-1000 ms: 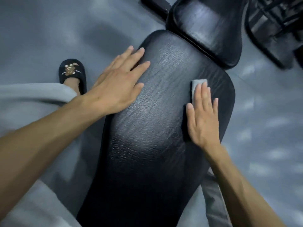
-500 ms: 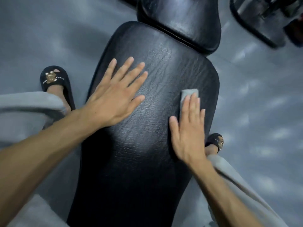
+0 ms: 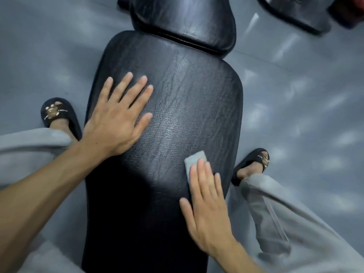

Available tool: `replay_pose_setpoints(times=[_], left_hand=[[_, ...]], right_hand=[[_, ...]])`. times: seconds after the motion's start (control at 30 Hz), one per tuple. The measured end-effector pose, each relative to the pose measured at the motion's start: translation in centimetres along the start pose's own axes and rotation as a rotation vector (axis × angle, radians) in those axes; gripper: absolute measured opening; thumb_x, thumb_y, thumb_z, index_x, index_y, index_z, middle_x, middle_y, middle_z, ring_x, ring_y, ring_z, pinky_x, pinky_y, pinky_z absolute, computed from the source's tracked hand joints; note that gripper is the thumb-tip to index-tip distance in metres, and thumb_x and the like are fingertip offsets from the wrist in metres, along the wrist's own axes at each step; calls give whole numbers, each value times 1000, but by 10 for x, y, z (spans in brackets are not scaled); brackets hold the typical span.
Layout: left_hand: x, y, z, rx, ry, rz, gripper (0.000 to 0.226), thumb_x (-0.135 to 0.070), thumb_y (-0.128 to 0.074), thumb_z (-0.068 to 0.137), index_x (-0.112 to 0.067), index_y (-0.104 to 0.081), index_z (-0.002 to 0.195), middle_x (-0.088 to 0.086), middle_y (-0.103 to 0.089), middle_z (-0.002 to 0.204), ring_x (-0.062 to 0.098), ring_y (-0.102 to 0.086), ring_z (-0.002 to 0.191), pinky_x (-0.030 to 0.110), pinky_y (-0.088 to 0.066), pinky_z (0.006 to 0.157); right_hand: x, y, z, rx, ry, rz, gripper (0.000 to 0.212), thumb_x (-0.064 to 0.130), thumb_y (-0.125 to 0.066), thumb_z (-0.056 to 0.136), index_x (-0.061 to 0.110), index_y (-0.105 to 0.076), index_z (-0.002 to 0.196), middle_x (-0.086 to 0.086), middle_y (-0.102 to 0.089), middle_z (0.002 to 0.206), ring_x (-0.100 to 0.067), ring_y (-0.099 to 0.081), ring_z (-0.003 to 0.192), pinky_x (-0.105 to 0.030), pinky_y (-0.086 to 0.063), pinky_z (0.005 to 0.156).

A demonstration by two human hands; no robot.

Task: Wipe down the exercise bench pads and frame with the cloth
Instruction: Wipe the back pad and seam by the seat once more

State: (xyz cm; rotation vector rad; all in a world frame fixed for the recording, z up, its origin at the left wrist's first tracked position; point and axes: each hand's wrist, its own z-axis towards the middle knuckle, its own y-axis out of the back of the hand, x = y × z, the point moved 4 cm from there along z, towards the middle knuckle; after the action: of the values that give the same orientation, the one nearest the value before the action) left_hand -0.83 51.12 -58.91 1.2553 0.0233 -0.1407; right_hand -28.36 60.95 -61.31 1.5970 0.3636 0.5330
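A long black padded bench pad [image 3: 177, 107] runs away from me, with a second, smaller black pad [image 3: 183, 18] beyond its far end. My left hand [image 3: 118, 123] lies flat with spread fingers on the pad's left side. My right hand [image 3: 206, 209] presses flat on a small grey cloth [image 3: 194, 160] near the pad's right edge; only the cloth's far end shows past my fingertips. The bench frame is hidden under the pads.
I straddle the bench in grey trousers, with a black slipper on the floor at the left [image 3: 57, 113] and another at the right [image 3: 254, 164]. Grey floor lies on both sides. Dark equipment [image 3: 295, 14] stands at the top right.
My right hand has slid the cloth back toward me along the pad's right side. The left hand stays flat on the pad. The view has shifted so both feet show.
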Motion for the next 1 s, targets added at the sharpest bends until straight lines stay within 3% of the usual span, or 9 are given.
replay_pose_setpoints(times=[0.1,0.27,0.37,0.6,0.7,0.73,0.83,0.9,1.0], left_hand=[[-1,0,-1,0,-6,-7,64,-48,-30,105,-14,-33,159,7,-27,167,32,-19,156,58,-13,124],[0,2,-1,50,-2,-10,63,-48,-28,105,-14,-33,159,6,-26,168,32,-18,156,57,-11,125],[-2,1,-1,91,-3,38,62,-47,-26,107,-15,-30,160,5,-23,169,31,-16,156,56,-10,125],[-11,2,-8,216,40,97,67,-47,-12,106,-14,-16,164,6,-10,172,31,-6,158,56,-7,126],[-12,2,-23,271,-10,109,71,-51,-7,104,-14,-8,164,8,-1,172,34,3,158,56,-3,126],[-13,3,-33,289,-37,108,71,-52,-6,104,-14,-6,164,9,2,172,34,5,158,56,-2,126],[-20,9,-77,323,-159,121,69,-52,-9,106,-16,-8,164,9,1,172,34,4,158,56,-4,126],[-19,14,-109,339,-245,145,66,-51,-14,108,-17,-11,164,8,-2,172,33,2,158,55,-7,127],[-5,21,-142,328,-307,117,61,-52,-19,109,-25,-18,164,4,-9,172,29,-3,159,51,-9,127]], right_hand=[[-18,0,-9,12,171,-90,65,39,-35,105,9,-21,161,-8,-10,171,-23,-11,157,-49,-20,122],[-63,21,54,-85,-245,45,66,41,-23,106,14,-4,164,-2,7,171,-16,8,157,-44,-4,128],[-43,12,47,-100,-292,64,68,41,-22,106,11,-2,163,-7,9,171,-19,10,157,-47,-5,128],[40,-18,-41,8,204,-52,67,40,-34,106,11,-12,163,-7,-3,171,-23,-2,158,-50,-19,124],[15,-9,-34,23,407,-149,63,39,-30,107,16,-11,164,-3,-5,171,-19,-4,158,-50,-16,126],[-1,-4,-20,-5,380,-174,62,38,-28,108,17,-11,164,-3,-6,171,-19,-5,158,-51,-17,125],[-46,15,25,-72,-5,-74,63,40,-20,107,15,-9,164,-5,-5,171,-20,-3,158,-53,-16,125],[-43,16,40,-93,-152,0,66,42,-17,106,9,-6,163,-10,0,171,-23,2,158,-51,-11,126],[21,2,22,-109,35,-7,68,41,-24,107,6,-6,162,-14,2,170,-27,5,158,-51,-11,127]])
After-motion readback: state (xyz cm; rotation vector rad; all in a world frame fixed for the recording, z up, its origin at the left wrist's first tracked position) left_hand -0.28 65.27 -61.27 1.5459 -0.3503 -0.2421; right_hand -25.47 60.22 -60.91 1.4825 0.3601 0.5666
